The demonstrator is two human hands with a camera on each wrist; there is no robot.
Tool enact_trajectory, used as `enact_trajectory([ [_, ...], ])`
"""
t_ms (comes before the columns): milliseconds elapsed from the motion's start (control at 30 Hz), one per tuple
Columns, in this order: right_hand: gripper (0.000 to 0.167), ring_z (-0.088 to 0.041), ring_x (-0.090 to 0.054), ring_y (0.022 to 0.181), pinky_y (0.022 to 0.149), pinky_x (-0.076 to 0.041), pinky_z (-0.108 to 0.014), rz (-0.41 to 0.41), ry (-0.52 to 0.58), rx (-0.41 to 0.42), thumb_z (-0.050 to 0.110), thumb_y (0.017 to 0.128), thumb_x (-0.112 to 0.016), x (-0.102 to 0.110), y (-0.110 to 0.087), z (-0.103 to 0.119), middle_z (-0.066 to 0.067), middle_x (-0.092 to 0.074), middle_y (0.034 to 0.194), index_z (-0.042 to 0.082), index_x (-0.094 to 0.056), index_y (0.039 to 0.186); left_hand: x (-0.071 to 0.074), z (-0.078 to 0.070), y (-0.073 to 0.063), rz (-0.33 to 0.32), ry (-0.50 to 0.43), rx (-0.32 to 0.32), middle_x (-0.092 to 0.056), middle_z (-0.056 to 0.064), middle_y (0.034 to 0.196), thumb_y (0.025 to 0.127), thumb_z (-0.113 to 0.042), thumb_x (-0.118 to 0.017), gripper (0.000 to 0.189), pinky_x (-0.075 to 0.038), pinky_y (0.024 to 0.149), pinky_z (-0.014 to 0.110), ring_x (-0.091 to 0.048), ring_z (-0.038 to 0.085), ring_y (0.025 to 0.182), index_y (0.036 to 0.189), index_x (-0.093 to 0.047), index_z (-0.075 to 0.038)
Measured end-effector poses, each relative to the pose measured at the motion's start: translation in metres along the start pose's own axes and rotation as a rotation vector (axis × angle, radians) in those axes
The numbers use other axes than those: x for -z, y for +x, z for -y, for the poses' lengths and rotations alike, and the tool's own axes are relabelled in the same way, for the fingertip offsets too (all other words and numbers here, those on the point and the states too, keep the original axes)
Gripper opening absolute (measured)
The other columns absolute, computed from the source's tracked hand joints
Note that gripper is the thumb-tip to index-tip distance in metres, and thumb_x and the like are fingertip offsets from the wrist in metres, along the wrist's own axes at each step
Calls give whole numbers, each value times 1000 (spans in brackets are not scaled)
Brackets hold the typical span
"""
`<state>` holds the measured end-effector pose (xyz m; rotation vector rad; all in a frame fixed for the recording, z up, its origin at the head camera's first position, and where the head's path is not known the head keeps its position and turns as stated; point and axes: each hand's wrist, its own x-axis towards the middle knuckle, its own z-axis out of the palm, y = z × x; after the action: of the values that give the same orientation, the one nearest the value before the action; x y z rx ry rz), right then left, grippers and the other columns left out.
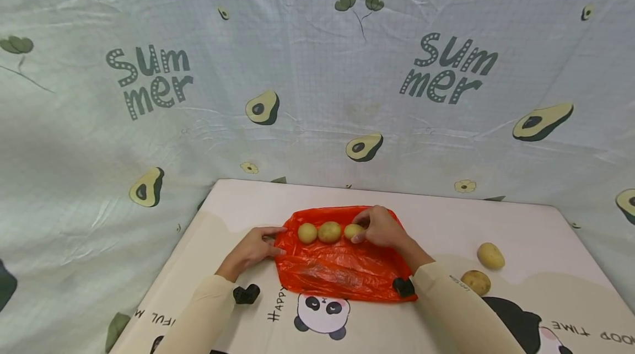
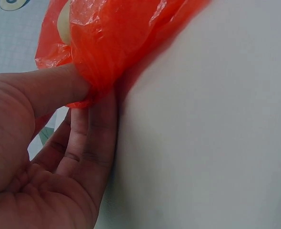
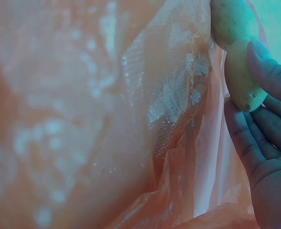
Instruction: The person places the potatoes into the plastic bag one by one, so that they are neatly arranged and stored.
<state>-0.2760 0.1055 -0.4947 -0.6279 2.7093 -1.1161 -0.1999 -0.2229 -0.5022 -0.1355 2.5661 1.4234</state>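
Observation:
A red plastic bag (image 1: pixel 342 274) lies spread on the table, with three potatoes in a row along its far part. My right hand (image 1: pixel 381 227) grips the rightmost potato (image 1: pixel 353 231) between thumb and fingers; in the right wrist view this potato (image 3: pixel 240 76) is against its neighbour. The middle potato (image 1: pixel 329 232) and the left potato (image 1: pixel 307 233) rest on the red plastic. At the bag's left edge, my left hand (image 1: pixel 254 246) pinches the plastic between thumb and fingers, as the left wrist view shows with the thumb (image 2: pixel 59 88) over the gathered film.
Two more potatoes lie on the table to the right, one farther potato (image 1: pixel 490 256) and one nearer potato (image 1: pixel 475 283) beside the right sleeve. The table (image 1: pixel 421 202) has a printed cover with pandas and lettering. A patterned curtain (image 1: pixel 317 67) hangs behind it.

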Motion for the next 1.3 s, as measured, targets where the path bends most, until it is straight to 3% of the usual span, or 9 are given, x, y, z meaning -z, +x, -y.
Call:
enact_trajectory([
  [167, 23, -17, -60, 88, 79, -53, -29, 17, 13, 7, 16, 80, -90, -1, 1, 1, 1, -76, 94, 12, -82, 101, 0, 0, -1, -10, 7, 6, -66, 15, 132, 84, -1, -80, 55, -59, 87, 31, -59, 23, 103, 137, -68, -6],
  [533, 23, -17, -60, 88, 80, -54, -30, 2, 26, -8, 17, 78, -91, -2, 3, -2, 2, -76, 95, 12, -82, 99, 0, -1, 1, -4, 9, 5, -66, 14, 134, 83, -5, -83, 57, -60, 88, 32, -59, 23, 103, 138, -68, -9],
  [900, 23, -17, -60, 87, 79, -53, -30, 1, 24, 6, 15, 78, -91, -5, 2, -2, 2, -76, 93, 11, -83, 99, 0, -1, 1, -10, 38, -1, -65, 14, 138, 83, -7, -83, 56, -58, 102, 43, -60, 23, 109, 137, -69, -10],
  [1300, 21, -18, -60, 88, 81, -57, -33, 9, 41, -17, 14, 80, -89, -7, 2, -2, 2, -76, 95, 13, -83, 100, 1, -1, 0, -2, 23, 7, -66, 13, 133, 82, -5, -83, 56, -59, 93, 35, -58, 23, 104, 137, -69, -9],
])
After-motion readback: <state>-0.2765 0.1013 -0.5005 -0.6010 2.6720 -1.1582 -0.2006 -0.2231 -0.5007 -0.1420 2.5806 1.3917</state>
